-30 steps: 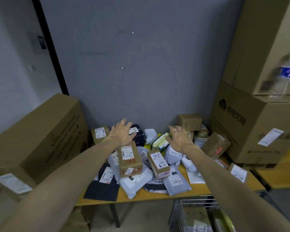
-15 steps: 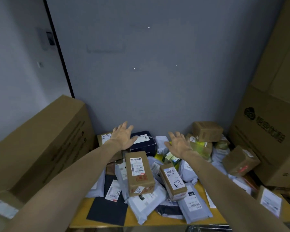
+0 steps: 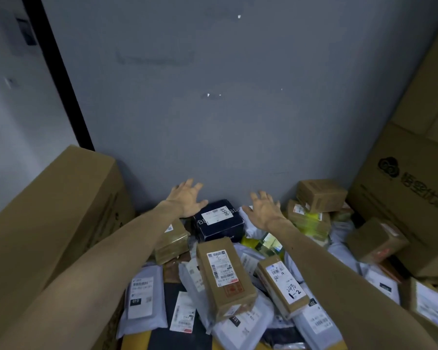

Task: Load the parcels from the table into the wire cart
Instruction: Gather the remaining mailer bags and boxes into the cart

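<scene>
A heap of parcels covers the yellow table (image 3: pixel 142 339): brown cartons, grey mailer bags and a dark navy box (image 3: pixel 219 221) at the back against the wall. My left hand (image 3: pixel 187 199) hovers with fingers spread just left of the navy box. My right hand (image 3: pixel 263 209) is spread the same way just right of it. Neither hand holds anything. A long brown carton (image 3: pixel 225 276) and a smaller carton marked "2" (image 3: pixel 282 286) lie in front. The wire cart is out of view.
A large cardboard box (image 3: pixel 61 218) leans at the left of the table. Big stacked cartons (image 3: pixel 410 198) stand on the right. A small brown carton (image 3: pixel 320 195) sits on top of the heap at the back right. The grey wall is close behind.
Both hands have reached further back, to either side of the navy box. My view has moved in closer over the table, and the cart has dropped out of sight.
</scene>
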